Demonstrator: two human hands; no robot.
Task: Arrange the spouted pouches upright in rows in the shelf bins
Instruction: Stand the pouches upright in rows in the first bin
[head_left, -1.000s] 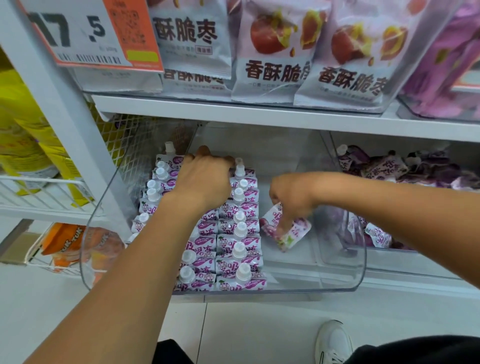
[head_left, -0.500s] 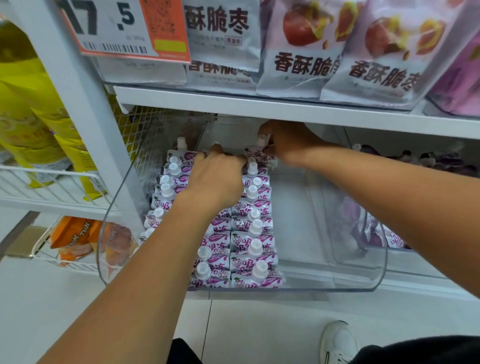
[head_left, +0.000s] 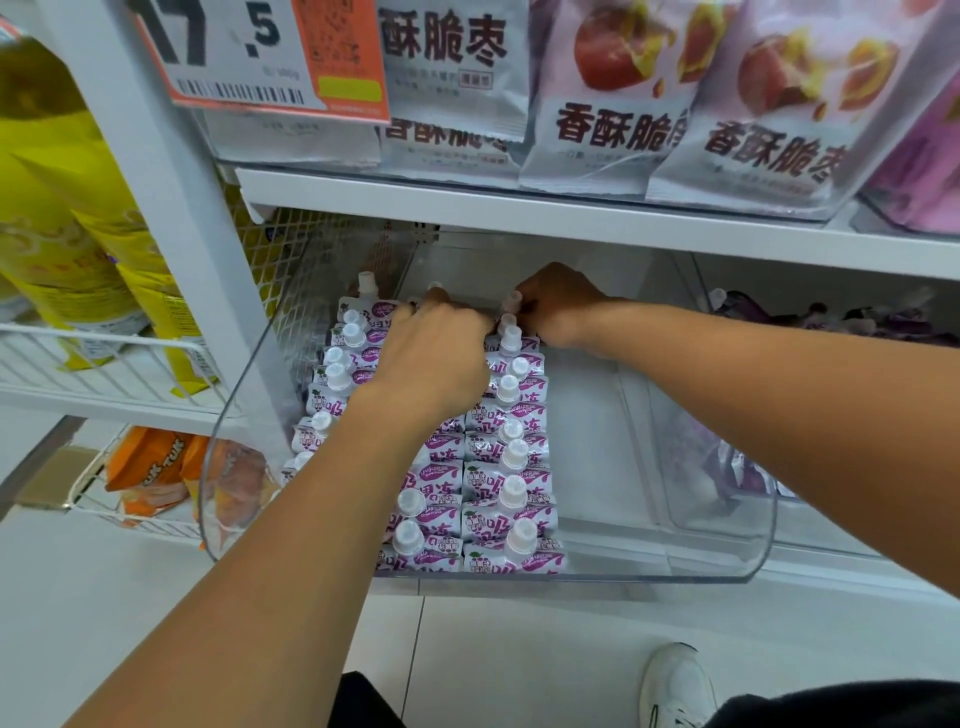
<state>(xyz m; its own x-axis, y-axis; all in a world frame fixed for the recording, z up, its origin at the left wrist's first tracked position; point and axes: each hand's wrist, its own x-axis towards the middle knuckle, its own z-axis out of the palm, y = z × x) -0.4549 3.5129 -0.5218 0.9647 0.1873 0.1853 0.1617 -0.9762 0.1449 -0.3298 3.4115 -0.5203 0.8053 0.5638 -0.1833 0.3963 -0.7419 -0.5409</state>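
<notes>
Far left we see yellow bags (head_left: 67, 218) on a wire shelf (head_left: 104, 364), with orange snack packs (head_left: 150, 467) in a wire basket below, near the floor. Above them hangs a price tag (head_left: 260, 52) in white and orange.

The clear bin (head_left: 717, 545) sits on the lower shelf, under the white shelf board (head_left: 571, 218). Inside it, on the left side, spouted pouches (head_left: 498, 457) stand upright in three rows running near to far, white caps up, purple and white print. The right part of the bin floor is bare.

Our left hand (head_left: 436, 358) rests on the far end of the middle row, fingers curled down over the pouch tops; we cannot tell whether it actually grips one.

Just right of it, touching or nearly so, our right hand (head_left: 556, 312) is at the far end of the right row, fingers pinching a pouch with cap (head_left: 511, 301) upright at the back of that row.

On the upper shelf, grey-white jujube snack bags (head_left: 613, 104) stand in a row, with pink bags (head_left: 924, 171) at far right.

Right of the clear bin, a second bin (head_left: 737, 467) holds dark purple pouches (head_left: 831, 322) lying in a loose heap.

Near bottom right, a white shoe (head_left: 675, 686) stands on the tile floor (head_left: 519, 649).
</notes>
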